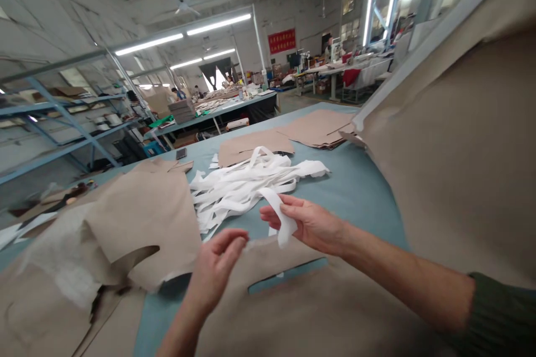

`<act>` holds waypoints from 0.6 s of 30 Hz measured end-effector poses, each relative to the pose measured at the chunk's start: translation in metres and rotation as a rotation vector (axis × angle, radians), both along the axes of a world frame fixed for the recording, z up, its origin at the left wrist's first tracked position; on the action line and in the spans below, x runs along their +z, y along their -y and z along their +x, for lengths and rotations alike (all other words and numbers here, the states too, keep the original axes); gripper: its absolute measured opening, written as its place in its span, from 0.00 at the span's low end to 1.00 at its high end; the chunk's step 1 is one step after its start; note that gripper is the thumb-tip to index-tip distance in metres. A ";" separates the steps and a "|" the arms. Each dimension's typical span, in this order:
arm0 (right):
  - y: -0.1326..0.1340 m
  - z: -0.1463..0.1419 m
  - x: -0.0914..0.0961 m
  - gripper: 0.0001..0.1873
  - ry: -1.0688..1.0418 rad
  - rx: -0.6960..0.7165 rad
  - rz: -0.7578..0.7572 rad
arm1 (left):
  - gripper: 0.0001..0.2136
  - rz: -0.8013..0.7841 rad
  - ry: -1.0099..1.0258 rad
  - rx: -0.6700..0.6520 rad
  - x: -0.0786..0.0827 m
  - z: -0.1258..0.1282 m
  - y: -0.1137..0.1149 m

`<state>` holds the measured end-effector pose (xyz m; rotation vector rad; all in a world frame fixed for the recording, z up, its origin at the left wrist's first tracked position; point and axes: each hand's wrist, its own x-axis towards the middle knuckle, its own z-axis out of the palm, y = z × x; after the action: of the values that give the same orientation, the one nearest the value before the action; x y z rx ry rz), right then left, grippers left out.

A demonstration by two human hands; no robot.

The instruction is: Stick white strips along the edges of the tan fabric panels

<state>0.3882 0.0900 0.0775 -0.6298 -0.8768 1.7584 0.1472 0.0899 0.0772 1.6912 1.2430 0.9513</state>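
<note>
My right hand (307, 223) pinches a white fabric strip (280, 212) that trails back into a loose pile of white strips (243, 181) on the blue-grey table (360, 189). My left hand (218, 268) hovers just left of it, fingers bent and apart, holding nothing, above the edge of a tan cut fabric piece (301, 301) lying in front of me. A second tan piece with white lining (138, 223) lies to the left, its edge curled up.
More tan cut pieces (318, 125) are stacked at the table's far side, with a dark phone (181, 153) near them. A large tan sheet (460, 150) hangs at the right. Blue metal shelving (62, 122) stands to the left; other worktables and people are far behind.
</note>
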 end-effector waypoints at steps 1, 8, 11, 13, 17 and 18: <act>0.002 -0.007 -0.001 0.19 -0.033 -0.008 -0.011 | 0.17 -0.058 0.019 -0.100 -0.003 0.014 0.007; 0.012 -0.028 -0.012 0.19 0.031 -0.003 -0.048 | 0.14 -0.199 0.198 -0.155 -0.013 0.055 0.018; 0.013 -0.026 -0.015 0.19 0.060 0.020 -0.054 | 0.14 -0.237 0.225 -0.150 -0.016 0.052 0.020; 0.014 -0.024 -0.016 0.20 0.089 0.029 -0.064 | 0.15 -0.264 0.253 -0.151 -0.018 0.049 0.021; 0.014 -0.022 -0.015 0.22 0.133 0.013 -0.073 | 0.18 -0.304 0.303 -0.157 -0.020 0.045 0.022; 0.013 -0.022 -0.015 0.22 0.129 0.012 -0.074 | 0.18 -0.314 0.317 -0.164 -0.021 0.043 0.022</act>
<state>0.3659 0.0766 0.0625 -0.7950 -0.9075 1.7828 0.1905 0.0681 0.0567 1.3157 0.9689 0.8368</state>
